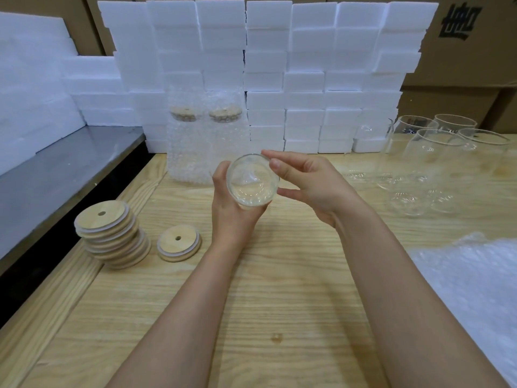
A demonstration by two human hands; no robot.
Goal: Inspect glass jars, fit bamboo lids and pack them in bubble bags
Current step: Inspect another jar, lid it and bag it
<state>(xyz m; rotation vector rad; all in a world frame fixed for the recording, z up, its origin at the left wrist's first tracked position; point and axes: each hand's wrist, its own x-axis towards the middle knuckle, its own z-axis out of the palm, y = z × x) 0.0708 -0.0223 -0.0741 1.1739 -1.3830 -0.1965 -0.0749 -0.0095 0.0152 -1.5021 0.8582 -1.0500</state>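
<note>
The glass jar [252, 180] is held off the table [279, 289], above its middle and somewhat toward the far edge, tipped so that one round end faces the camera. This looks like the inspection step: the jar is bare, with no lid on it and no bag round it. The left hand [232, 211] cradles it from below and from the left, its grip curled round the wall. The right hand [310, 183] meets it from the right, wrist bent inward, its grip pinching the rim between thumb and fingers. Both forearms reach in from the near edge. The next move probably calls for a free hand to go to the single bamboo lid [179, 245], which lies flat just left of the hands beside a leaning stack of lids [112, 233] at the left edge. Two bagged jars [207, 135] stand at the far edge against foam blocks [268, 65]. Empty jars [436, 163] wait at the far right corner, and bubble bags [470, 275] lie along the right edge.
</note>
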